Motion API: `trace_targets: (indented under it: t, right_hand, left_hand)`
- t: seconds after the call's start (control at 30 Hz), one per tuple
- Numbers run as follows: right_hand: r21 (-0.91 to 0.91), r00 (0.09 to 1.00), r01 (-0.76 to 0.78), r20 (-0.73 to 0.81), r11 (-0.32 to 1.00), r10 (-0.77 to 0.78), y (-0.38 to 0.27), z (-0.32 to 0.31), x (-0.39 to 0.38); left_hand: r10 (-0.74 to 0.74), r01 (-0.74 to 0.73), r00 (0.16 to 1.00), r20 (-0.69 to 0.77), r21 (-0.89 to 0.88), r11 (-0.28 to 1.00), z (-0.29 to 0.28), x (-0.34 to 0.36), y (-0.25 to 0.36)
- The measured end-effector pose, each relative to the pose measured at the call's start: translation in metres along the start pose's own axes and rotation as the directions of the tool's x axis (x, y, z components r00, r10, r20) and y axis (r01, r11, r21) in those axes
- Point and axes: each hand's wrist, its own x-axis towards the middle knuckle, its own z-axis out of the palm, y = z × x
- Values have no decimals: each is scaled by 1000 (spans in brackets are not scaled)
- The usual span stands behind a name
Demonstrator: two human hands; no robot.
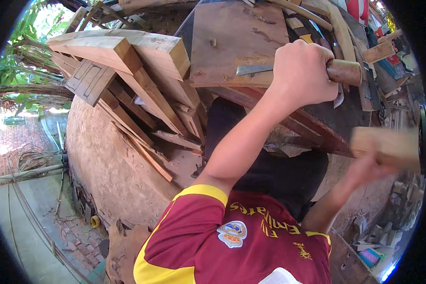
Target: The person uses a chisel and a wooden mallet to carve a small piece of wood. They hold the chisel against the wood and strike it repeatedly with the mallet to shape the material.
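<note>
My left hand [302, 75] is closed round a chisel [345, 72]. The chisel's round wooden handle sticks out to the right of the fist, and its flat metal blade points left over a brown wooden board [227, 28]. Whether the blade tip touches the board I cannot tell. Lower at the right, my right hand [371, 169] grips a pale wooden mallet [388, 142], smeared by motion. The mallet is apart from the chisel handle, and its grip is hidden by my fingers.
Several long timbers [161, 52] lean in a stack at the left. Hand tools and wood pieces [312, 28] crowd the bench behind the board. A reddish wooden beam [312, 130] runs along the bench's near side. Scraps [364, 236] lie at the lower right.
</note>
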Motion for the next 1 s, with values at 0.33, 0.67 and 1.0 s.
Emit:
trace_targets:
  t: [0.33,0.67,1.0]
  right_hand:
    - [-178,986,-42,-167,983,11,-19,16,-11]
    - [-355,979,72,206,932,3,-14,0,-6]
    - [-92,965,-252,48,963,257,-26,-15,-39]
  left_hand:
    - [-3,-2,998,64,82,997,11,-2,2]
    - [23,-33,998,60,173,984,-5,-9,-20]
    - [70,-70,982,175,-5,998,-6,-29,14]
